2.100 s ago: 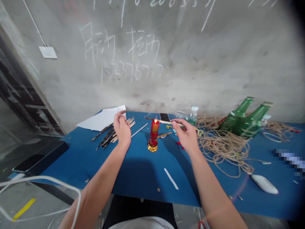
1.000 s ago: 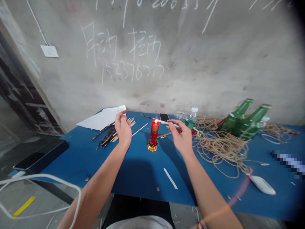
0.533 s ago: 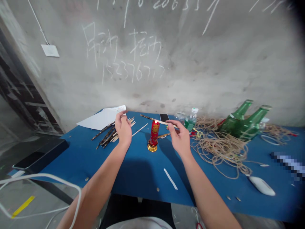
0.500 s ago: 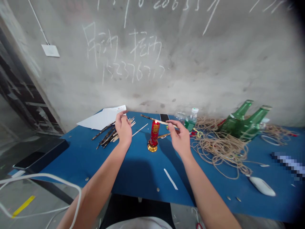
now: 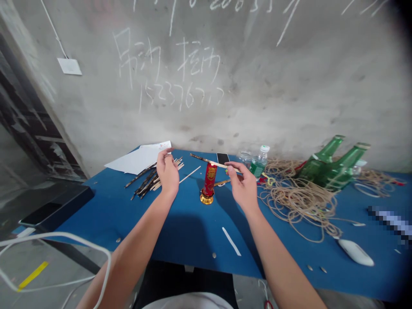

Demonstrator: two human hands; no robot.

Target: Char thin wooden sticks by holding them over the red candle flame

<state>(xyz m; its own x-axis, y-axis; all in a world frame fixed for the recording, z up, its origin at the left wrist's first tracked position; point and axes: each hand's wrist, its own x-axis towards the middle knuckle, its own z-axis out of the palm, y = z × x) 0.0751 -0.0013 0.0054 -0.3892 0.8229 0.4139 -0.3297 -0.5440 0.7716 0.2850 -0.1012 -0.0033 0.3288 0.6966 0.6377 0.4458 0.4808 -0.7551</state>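
1. Across the lower part of the view spreads the blue table [image 5: 106,210].
2. Between thumb and fingers, the right hand [image 5: 243,184] pinches the stick [image 5: 216,164] by its pale end.
3. The left hand [image 5: 168,174] is half open, fingers loosely bent, nothing visible in it; it is at the bundle of sticks [image 5: 144,185], contact unclear.
4. Two green bottles [image 5: 349,165] are among coils of twine [image 5: 298,201]; their contents cannot be told.
5. Upright between the hands is the red candle [image 5: 210,180].
6. A white-capped bottle [image 5: 259,165] shows green, liquid or label unclear.
7. The stick crosses at the candle's top, long axis sideways, dark end pointing left and slightly up.
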